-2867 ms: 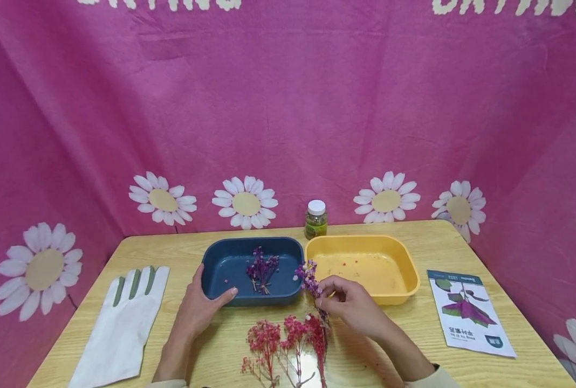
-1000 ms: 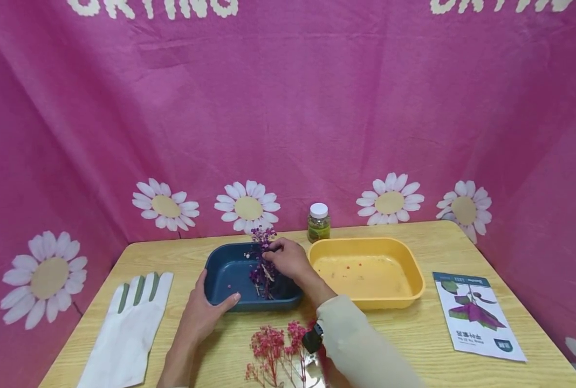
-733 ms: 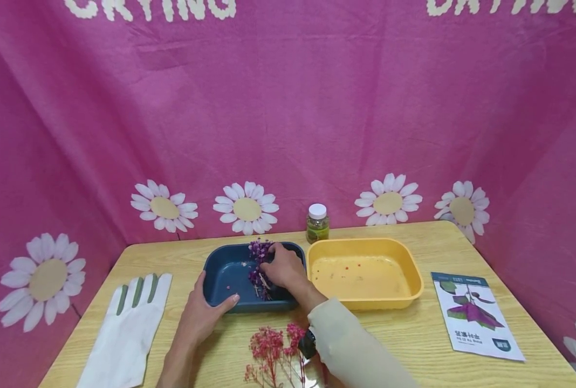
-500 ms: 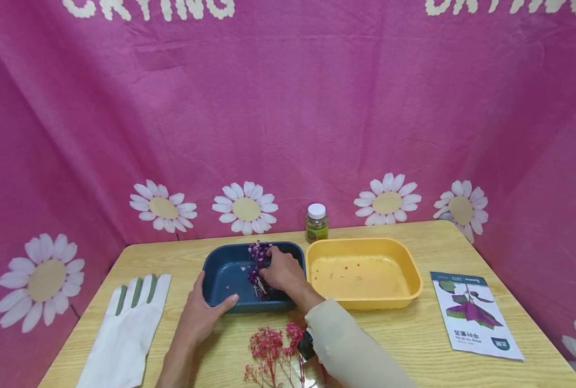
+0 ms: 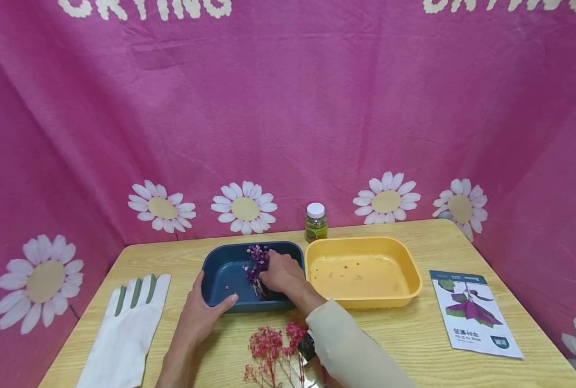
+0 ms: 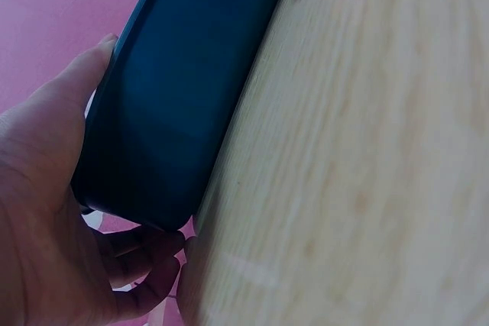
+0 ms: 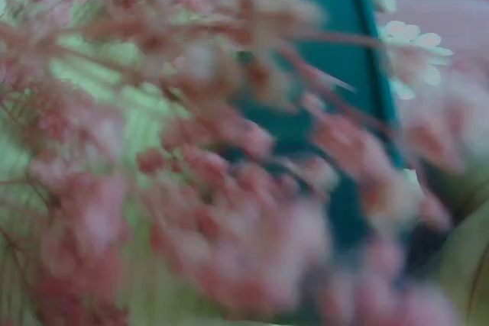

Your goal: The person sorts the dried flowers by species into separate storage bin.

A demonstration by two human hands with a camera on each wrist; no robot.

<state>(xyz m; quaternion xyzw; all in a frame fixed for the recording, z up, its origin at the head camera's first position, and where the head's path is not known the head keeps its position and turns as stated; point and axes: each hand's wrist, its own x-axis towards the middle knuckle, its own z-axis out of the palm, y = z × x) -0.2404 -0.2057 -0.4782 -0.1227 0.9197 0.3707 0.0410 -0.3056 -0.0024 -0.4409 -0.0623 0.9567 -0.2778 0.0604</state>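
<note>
Inside the dark blue tray (image 5: 230, 304), my right hand (image 5: 283, 275) reaches over purple dried flowers (image 5: 256, 261), its curled fingers holding the sprigs from the right; the fingertips are partly hidden by the hand. My left hand (image 5: 204, 310) grips the tray's left end, thumb at the front rim and fingers around the end wall. In the left wrist view, the left hand (image 6: 69, 211) curls about the tray's corner (image 6: 145, 204). Pink dried flowers (image 5: 267, 345) lie on the table in front of the tray, and they fill the right wrist view as blurred blossoms (image 7: 237, 257).
A yellow tray (image 5: 365, 303) with a few small bits inside stands right of the blue one. Behind them is a white-lidded jar (image 5: 316, 223). A white glove (image 5: 123, 334) lies at left, a printed seed packet (image 5: 474, 315) at right. A pink curtain (image 5: 288, 108) rises behind.
My right hand has carried a purple sprig from the table's front over into the blue tray and lowered it onto the other purple flowers. My left hand has stayed on the tray's end.
</note>
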